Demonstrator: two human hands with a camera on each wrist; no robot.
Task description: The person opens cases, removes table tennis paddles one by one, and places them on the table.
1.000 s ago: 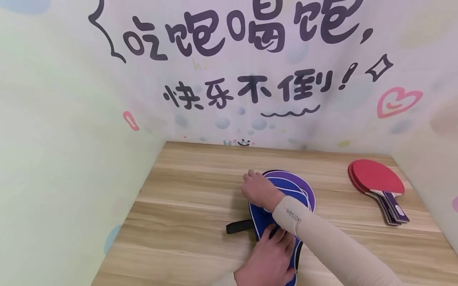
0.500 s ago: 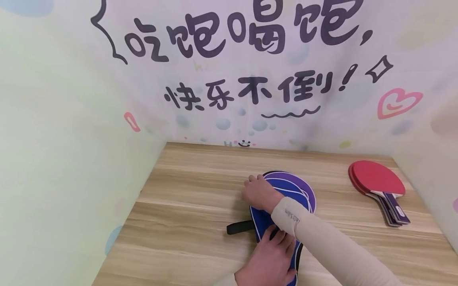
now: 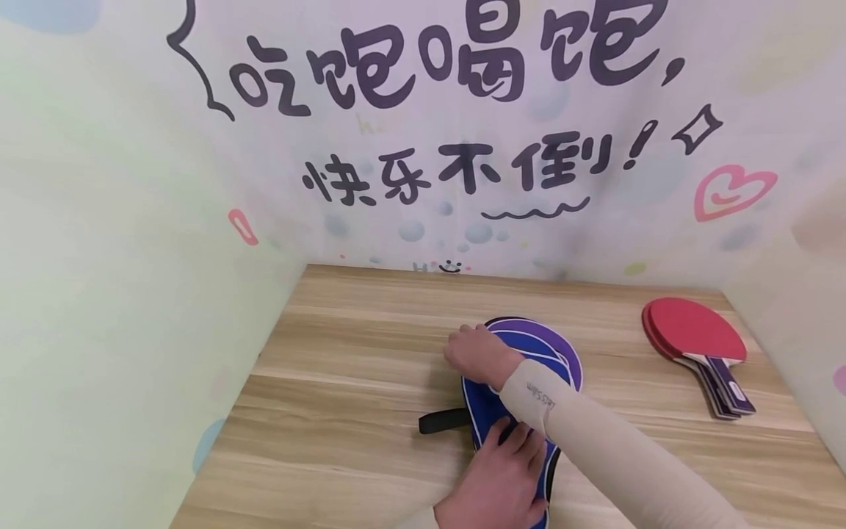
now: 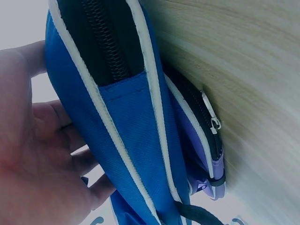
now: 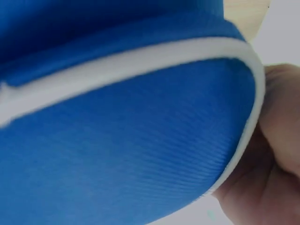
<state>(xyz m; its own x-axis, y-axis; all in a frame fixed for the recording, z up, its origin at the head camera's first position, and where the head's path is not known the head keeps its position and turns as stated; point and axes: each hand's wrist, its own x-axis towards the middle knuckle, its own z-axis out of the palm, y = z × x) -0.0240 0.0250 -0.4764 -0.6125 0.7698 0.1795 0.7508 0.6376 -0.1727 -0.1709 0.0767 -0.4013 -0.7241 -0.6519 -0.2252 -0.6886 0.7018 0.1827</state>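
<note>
A blue table tennis paddle case (image 3: pixel 485 402) with white piping lies on top of a purple case (image 3: pixel 563 344). My left hand (image 3: pixel 496 481) rests on the narrow lower part of the blue case, fingers spread; the left wrist view shows its fingertips against the case's blue side. Crossing above it, my right arm reaches to the upper left edge, where the right hand (image 3: pixel 482 356) has its fingers curled at the rim. What those fingertips pinch is hidden. Along the blue case's side runs a black zipper (image 4: pixel 105 42). A metal zipper pull (image 4: pixel 213 115) hangs on the purple case.
Two red paddles (image 3: pixel 700 330) with dark handles lie stacked at the right of the wooden table (image 3: pixel 330 382). A black strap (image 3: pixel 443 420) sticks out to the left from the cases. Behind stands a printed wall (image 3: pixel 410 147), with pale side walls left and right.
</note>
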